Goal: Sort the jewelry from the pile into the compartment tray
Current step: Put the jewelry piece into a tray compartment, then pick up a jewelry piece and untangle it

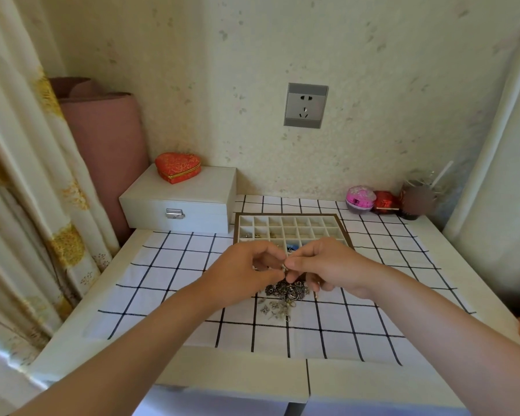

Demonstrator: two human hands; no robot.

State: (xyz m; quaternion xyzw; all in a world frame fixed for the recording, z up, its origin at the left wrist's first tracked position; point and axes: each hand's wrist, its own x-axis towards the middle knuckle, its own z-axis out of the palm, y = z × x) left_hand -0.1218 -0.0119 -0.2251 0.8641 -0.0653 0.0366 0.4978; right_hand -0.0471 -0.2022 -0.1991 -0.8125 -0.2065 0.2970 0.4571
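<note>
Your left hand (pixel 246 273) and right hand (pixel 327 267) meet fingertip to fingertip. The fingers are curled, and both hands pinch one small silver piece (pixel 284 268) just above the jewelry pile (pixel 287 291). From so fine a pinch the piece could slip back into the pile, or it could drag a tangled chain up with it. There are two hands, one pile and one compartment tray (pixel 288 215) just beyond. A few left cells hold pieces, and one holds a blue item (pixel 292 246). The loose pieces are too small to count.

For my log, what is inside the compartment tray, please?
The compartment tray holds small metal pieces in left cells and something blue; the left hand and right hand cover its front rows.
</note>
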